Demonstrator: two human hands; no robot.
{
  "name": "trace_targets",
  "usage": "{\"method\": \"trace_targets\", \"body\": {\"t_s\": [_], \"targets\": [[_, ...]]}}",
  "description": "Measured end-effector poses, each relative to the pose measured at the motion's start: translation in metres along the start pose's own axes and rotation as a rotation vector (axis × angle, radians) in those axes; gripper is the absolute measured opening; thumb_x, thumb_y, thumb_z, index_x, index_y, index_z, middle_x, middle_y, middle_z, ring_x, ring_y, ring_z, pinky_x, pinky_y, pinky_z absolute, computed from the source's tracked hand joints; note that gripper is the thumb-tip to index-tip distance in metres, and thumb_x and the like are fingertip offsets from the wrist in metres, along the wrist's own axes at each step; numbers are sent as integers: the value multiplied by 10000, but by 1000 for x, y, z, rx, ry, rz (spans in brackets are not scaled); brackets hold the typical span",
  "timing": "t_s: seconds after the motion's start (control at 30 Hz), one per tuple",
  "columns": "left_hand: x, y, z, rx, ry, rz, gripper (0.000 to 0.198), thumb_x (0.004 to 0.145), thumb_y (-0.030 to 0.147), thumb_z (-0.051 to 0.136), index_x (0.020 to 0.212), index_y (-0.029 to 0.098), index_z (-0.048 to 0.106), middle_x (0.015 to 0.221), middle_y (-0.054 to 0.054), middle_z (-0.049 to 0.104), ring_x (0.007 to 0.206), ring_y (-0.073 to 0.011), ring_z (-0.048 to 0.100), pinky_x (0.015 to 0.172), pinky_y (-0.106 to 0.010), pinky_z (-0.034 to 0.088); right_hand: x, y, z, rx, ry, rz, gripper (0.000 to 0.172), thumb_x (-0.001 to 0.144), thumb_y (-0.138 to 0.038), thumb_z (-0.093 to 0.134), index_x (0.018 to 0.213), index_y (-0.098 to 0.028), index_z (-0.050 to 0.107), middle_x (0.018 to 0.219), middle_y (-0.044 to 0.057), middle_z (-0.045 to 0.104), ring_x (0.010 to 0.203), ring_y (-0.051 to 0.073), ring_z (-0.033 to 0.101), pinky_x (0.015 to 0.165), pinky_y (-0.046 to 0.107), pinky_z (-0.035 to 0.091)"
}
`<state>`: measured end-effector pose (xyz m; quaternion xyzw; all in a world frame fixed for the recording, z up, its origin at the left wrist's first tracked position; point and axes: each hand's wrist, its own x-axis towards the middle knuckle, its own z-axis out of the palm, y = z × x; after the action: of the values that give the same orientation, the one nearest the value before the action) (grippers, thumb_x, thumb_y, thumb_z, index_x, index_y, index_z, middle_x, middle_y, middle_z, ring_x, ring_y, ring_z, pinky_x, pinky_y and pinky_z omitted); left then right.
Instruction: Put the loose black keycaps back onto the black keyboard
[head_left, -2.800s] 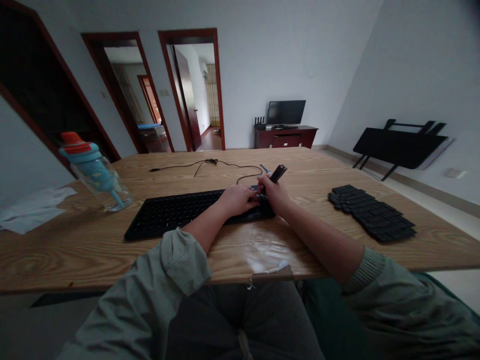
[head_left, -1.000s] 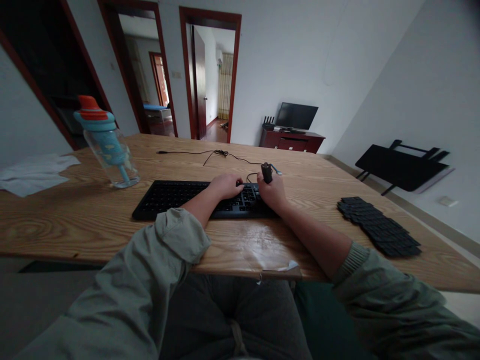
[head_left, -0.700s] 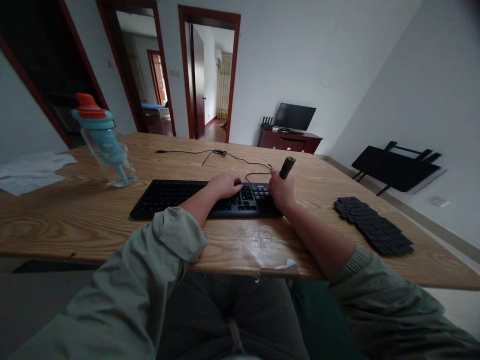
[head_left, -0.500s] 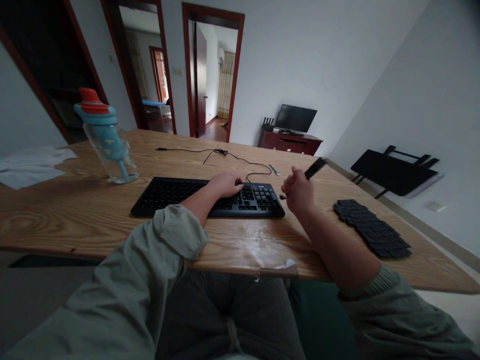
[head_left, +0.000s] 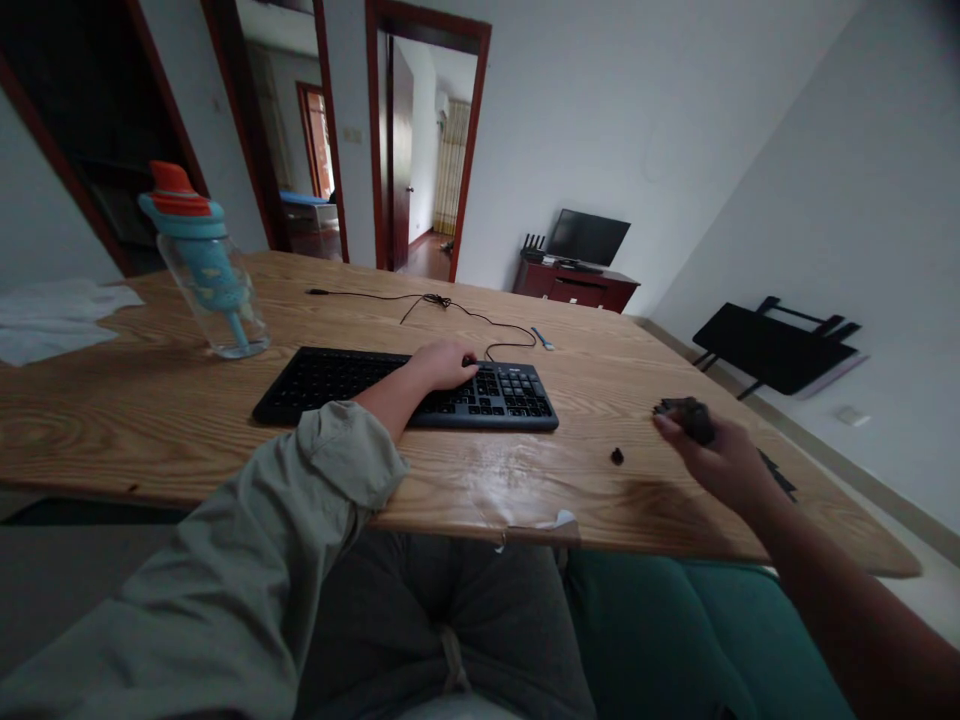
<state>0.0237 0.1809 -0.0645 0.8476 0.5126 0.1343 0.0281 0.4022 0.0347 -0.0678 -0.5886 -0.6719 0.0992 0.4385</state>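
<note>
A black computer keyboard point(head_left: 517, 395) lies near the table's front edge. My left hand point(head_left: 442, 366) rests across its middle, fingers curled at the far edge; the fingertips are partly hidden. To the right, my right hand point(head_left: 712, 450) is raised over the table, closed round a dark stick-like tool point(head_left: 699, 424) whose blunt end points towards me. Its other end is hidden. Beneath and behind that hand, a block of black keycaps point(head_left: 780, 478) shows only in part. One loose black keycap point(head_left: 616, 456) sits on the wood between the keyboard and my right hand.
The wooden table point(head_left: 480, 480) carries a clear bottle with a red and blue lid point(head_left: 202, 260), white tissues point(head_left: 60, 315), a black cable point(head_left: 480, 313) and a small blue brush point(head_left: 542, 338). A green seat point(head_left: 697, 630) stands below the front edge.
My right hand has moved right, from beside the keyboard to above the keycaps, still holding the dark tool. A loose keycap now lies right of the keyboard. My left hand stays on the keyboard.
</note>
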Motion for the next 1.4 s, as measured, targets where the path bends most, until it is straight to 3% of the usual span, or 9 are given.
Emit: {"method": "trace_targets", "body": {"t_s": [0.03, 0.1, 0.2, 0.47, 0.73, 0.9, 1.13, 1.4], "targets": [[0, 0, -1, 1, -2, -2, 359, 931, 419, 540, 1161, 244, 753, 1177, -64, 757, 1039, -257, 693, 841, -321, 519, -6, -1, -1, -88, -111, -46, 196, 772, -444, 734, 849, -264, 745, 732, 66, 692, 649, 231, 632, 602, 350, 499], [0, 0, -2, 7, -2, 7, 362, 934, 415, 531, 1160, 239, 753, 1187, -68, 753, 1048, -260, 691, 849, -325, 521, -18, -4, 2, -234, -310, -115, 344, 810, -389, 697, 1132, -288, 761, 1003, 106, 756, 855, 277, 705, 749, 384, 547], [0, -1, -2, 21, -1, 22, 364, 933, 403, 528, 1168, 233, 749, 1198, -68, 749, 1071, -262, 686, 882, -327, 521, -28, -7, 13, -395, -411, -162, 360, 879, -346, 609, 1211, -322, 746, 1135, 101, 739, 950, 279, 712, 860, 407, 546], [0, 0, -4, 14, -22, 37, 374, 943, 399, 519, 1193, 228, 739, 1215, -59, 745, 1079, -247, 686, 910, -311, 519, -28, -8, 16, -588, -445, -255, 345, 879, -209, 576, 1137, -323, 775, 1137, 76, 708, 903, 216, 701, 851, 339, 544], [1, 0, -5, 10, -30, 28, 377, 939, 383, 523, 1204, 222, 737, 1230, -63, 741, 1092, -255, 686, 930, -320, 524, -28, 0, -2, -789, -358, -227, 471, 851, -212, 633, 1314, -283, 676, 1294, 83, 686, 877, 247, 741, 697, 320, 566], [1, -1, -4, -2, -18, 30, 375, 940, 386, 539, 1212, 218, 734, 1240, -73, 736, 1105, -268, 682, 948, -340, 521, -31, 1, -10, -716, -412, -308, 311, 870, -257, 632, 1160, -254, 746, 1225, 83, 703, 892, 246, 741, 771, 350, 588], [1, 0, -4, 7, -27, 24, 376, 941, 383, 537, 1217, 220, 733, 1225, -71, 742, 1086, -262, 689, 922, -328, 525, -43, 12, -21, -727, -367, -387, 436, 832, -196, 625, 1253, -274, 710, 1306, 74, 666, 930, 238, 741, 730, 326, 592], [0, -1, -5, 9, -34, 28, 398, 947, 392, 519, 1233, 206, 724, 1249, -80, 732, 1107, -270, 680, 930, -339, 521, -41, 16, -16, -802, -376, -355, 377, 872, -263, 620, 1235, -257, 721, 1301, 75, 673, 817, 198, 739, 695, 301, 584]]}}
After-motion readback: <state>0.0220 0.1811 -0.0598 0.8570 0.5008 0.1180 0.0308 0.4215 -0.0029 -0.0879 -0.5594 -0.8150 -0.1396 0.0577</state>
